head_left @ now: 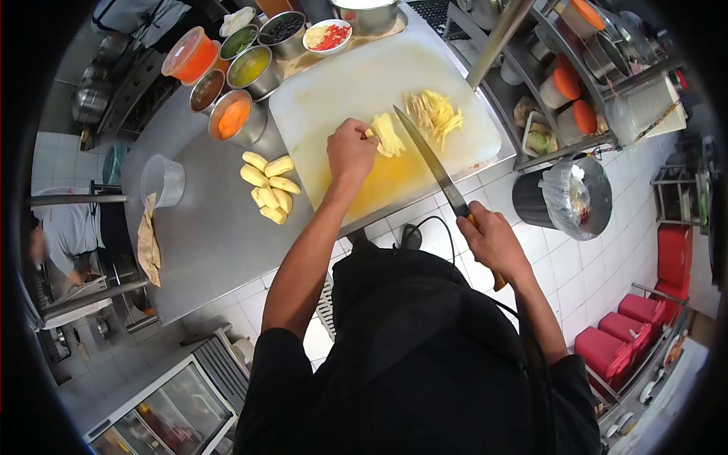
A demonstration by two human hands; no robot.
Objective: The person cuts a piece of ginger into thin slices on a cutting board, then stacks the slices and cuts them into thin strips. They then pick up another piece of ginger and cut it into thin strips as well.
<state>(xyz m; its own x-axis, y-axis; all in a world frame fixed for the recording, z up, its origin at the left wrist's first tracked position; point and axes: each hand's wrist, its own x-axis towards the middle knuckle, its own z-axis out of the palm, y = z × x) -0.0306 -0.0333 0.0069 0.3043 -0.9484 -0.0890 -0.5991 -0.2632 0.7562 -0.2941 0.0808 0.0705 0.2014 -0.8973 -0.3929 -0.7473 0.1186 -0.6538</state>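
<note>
My right hand (491,236) is closed around the orange-brown handle of a long kitchen knife (438,168). Its blade slants up and left over the white cutting board (334,83), tip near the sliced pieces. With fingers pinched, my left hand (353,152) has a small yellow bit (370,133) at its fingertips. Beside those fingertips lie pale yellow slices (388,136), left of the blade. Right of the blade is a heap of thin yellow strips (434,115). Whole peeled yellow pieces (267,182) are grouped on the steel table left of the board.
Metal bowls, one holding orange contents (233,120), line the board's upper left. A white bowl of chopped red and pale food (327,36) stands behind it. A clear tub (162,182) is at left. A lined bin (576,197) stands right. Another person (68,227) is far left.
</note>
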